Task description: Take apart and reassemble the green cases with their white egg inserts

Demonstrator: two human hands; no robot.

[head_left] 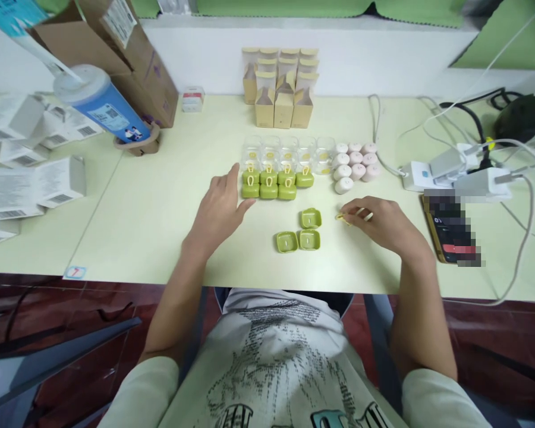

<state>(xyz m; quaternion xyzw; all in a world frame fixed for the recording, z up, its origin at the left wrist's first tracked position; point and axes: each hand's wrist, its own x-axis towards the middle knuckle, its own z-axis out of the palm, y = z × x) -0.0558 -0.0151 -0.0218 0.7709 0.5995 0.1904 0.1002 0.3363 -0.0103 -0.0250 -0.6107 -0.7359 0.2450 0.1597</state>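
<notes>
My left hand [219, 207] rests with spread fingers beside a block of small green cases [268, 189], each with a pale yellow loop on top. It holds nothing. My right hand [378, 221] is closed in a pinch on small pale yellow loops [344, 219], one end sticking out between the fingers. Left of it lie three open green cups, the upper one [311, 218] above a lower pair [287, 242]. Behind the green cases stand clear plastic covers [288, 156] with yellow marks. A cluster of whitish-pink rounded pieces [355, 160] sits to their right.
Open small cardboard boxes [283, 107] stand at the wall. A blue bottle [111, 107], a large carton [134, 65] and white boxes [35, 184] fill the left. On the right are a phone [450, 232], a power strip [417, 176] and loose cables.
</notes>
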